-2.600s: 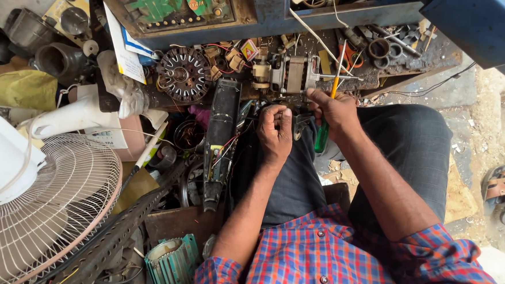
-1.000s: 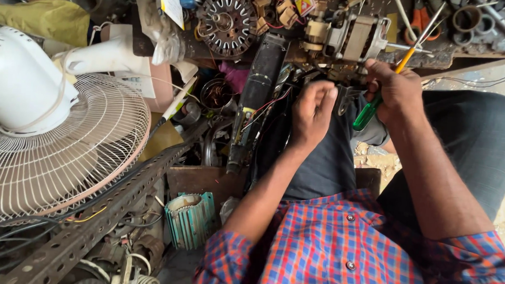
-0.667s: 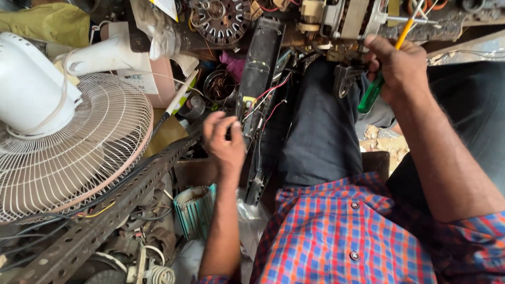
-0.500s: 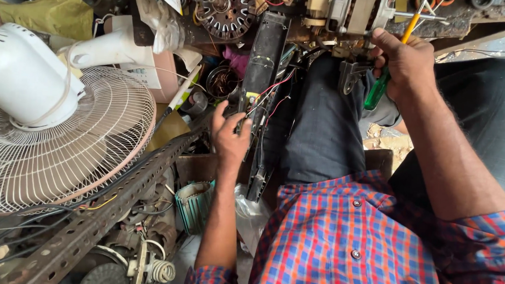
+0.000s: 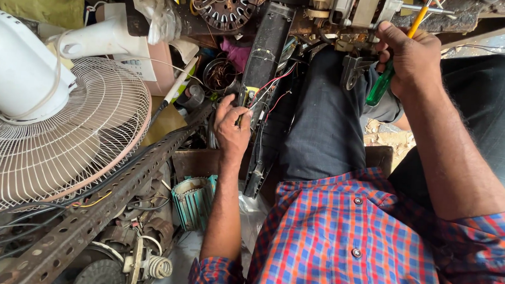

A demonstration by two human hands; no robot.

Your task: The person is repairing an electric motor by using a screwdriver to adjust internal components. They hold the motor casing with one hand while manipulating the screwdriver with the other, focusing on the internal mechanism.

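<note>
My left hand (image 5: 233, 129) rests beside my left knee, its fingertips pinching thin red and white wires (image 5: 266, 91) that run out of a long black housing (image 5: 265, 62). My right hand (image 5: 409, 55) is up by a metal motor assembly (image 5: 351, 14) at the top of the view and holds a screwdriver (image 5: 382, 85) with a green and yellow handle, handle end pointing down. The motor sits just above my dark trouser knee (image 5: 322, 122).
A white fan with a wire grille (image 5: 51, 137) fills the left side. A perforated rusty angle bar (image 5: 105, 203) crosses diagonally below it. A teal motor casing (image 5: 195, 199), a copper-wound stator (image 5: 225, 5), a small cup of wire (image 5: 220, 74) and loose parts crowd the ground.
My left hand left the motor by my right hand, swung down and left, then came up onto the wires of the black housing. The camera view shifted downward.
</note>
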